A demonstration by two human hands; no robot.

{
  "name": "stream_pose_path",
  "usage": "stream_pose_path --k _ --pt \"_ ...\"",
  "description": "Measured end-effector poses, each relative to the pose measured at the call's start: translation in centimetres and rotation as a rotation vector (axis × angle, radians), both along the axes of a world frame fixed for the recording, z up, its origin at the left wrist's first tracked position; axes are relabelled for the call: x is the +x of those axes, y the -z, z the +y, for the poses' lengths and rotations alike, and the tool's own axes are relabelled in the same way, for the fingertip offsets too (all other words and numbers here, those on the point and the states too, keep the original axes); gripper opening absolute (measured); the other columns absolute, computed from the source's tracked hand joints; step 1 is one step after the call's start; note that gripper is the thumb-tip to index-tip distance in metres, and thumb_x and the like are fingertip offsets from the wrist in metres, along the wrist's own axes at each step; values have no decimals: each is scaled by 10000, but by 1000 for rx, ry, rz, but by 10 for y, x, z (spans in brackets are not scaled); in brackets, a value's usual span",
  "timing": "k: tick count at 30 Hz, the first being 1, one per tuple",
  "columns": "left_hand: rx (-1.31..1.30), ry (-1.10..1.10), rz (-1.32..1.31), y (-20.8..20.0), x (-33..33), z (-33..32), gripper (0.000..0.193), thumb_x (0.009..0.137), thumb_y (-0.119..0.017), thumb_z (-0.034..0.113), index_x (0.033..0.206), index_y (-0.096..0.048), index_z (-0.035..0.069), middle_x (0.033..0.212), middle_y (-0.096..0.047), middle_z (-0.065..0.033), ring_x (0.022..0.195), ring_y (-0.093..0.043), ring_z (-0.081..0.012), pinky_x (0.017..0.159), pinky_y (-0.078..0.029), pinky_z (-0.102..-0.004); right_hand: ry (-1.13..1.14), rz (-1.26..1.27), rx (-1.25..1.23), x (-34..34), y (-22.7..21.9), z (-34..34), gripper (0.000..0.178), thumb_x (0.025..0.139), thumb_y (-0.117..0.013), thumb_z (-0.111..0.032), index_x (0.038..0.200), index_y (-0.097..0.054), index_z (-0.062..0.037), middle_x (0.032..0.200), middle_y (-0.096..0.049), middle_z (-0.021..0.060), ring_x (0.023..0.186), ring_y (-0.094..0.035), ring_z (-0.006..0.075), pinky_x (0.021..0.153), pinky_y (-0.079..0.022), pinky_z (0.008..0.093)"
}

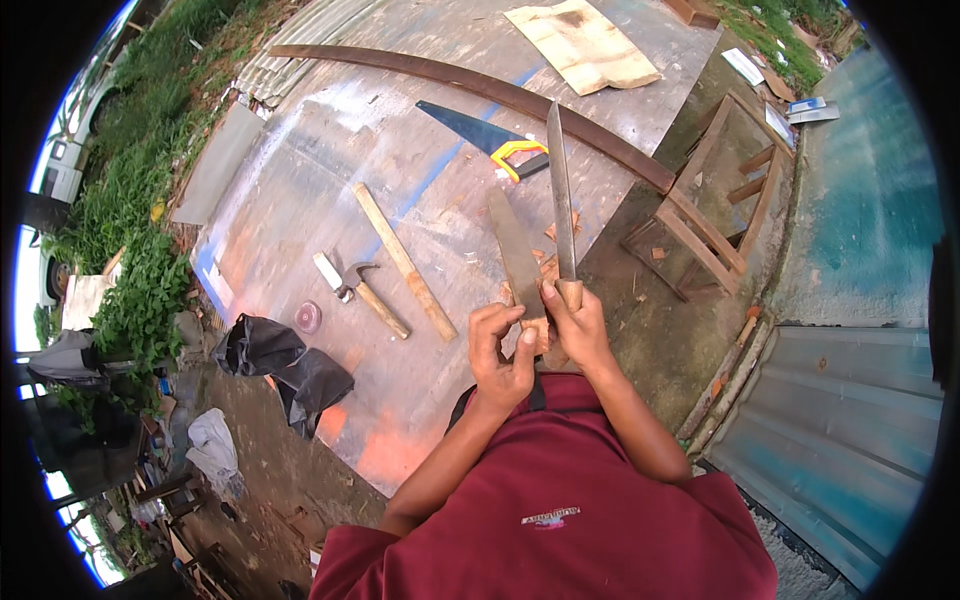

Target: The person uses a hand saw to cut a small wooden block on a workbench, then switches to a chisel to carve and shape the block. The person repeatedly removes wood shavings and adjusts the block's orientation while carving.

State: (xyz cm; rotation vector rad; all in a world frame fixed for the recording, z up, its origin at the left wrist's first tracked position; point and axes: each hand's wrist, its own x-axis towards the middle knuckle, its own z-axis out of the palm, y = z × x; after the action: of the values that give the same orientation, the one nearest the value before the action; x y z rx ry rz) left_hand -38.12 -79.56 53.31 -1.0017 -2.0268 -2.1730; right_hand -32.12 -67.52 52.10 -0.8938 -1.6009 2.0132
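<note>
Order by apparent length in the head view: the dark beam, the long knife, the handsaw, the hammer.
1. Dark beam
2. Long knife and handsaw, unranked: the knife looks longer, but is held nearer the camera
3. Hammer

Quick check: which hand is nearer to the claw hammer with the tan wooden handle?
Left. The left hand is to the right of the hammer, not touching it; the right hand is farther right, beyond the left hand.

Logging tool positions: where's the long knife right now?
Head view, right of centre: the long knife is in the right hand, blade pointing up the picture, just right of the handsaw.
</note>
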Motion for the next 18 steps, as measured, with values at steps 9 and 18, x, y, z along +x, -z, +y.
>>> stream_pose_path --k 9,18 --pt "-111 -195 129 -34 -85 -6 293 1042 -544 180 1206 -657 -36 1220 -657 -176 1136 -620 -247 908 -503 -328 46 -126 385 5 -13 20 314 961 -704 -282 1029 -689 24 716 -667 95 683 -637 133 642 -501 318" --pt "160 -65 -394 -51 -261 -27 427 1087 -434 327 1289 -585 -17 1091 -722 -170 1004 -699 -242 838 -575 -363 -91 -203 101 23 8 16 284 967 -703 -282 937 -679 -1 616 -605 21 480 -521 79 445 -390 271"
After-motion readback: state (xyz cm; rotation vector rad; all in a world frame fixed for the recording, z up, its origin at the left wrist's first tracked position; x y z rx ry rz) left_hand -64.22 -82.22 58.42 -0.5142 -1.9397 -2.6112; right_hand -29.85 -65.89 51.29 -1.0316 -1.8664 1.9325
